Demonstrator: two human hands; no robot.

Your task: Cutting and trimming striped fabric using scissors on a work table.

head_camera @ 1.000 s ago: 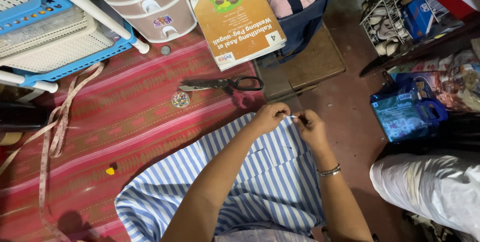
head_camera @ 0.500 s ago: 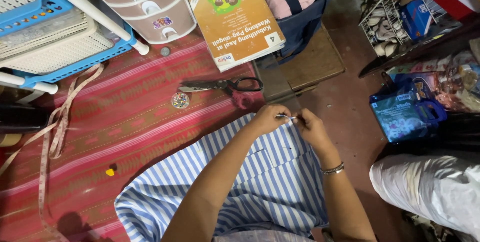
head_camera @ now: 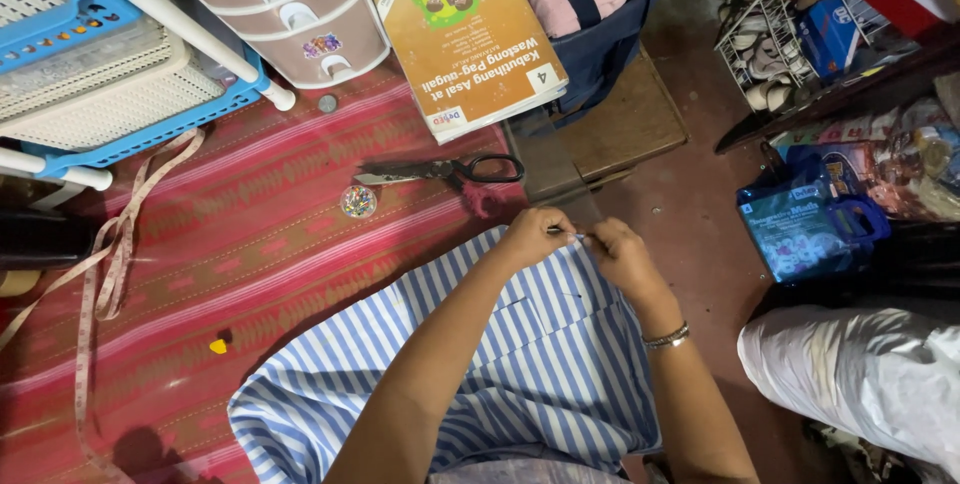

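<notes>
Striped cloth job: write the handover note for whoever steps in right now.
Left hand and right hand both pinch the far edge of the blue-and-white striped cloth, with a thin pin or needle between the fingertips. The cloth lies on the red woven mat. Black-handled scissors, a round pin box and a tape measure lie untouched on the mat. How much of the edge is finished cannot be told.

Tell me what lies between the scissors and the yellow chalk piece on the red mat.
In the head view, a small round pin case lies between the scissors and yellow chalk; the rest is bare red mat.
</notes>
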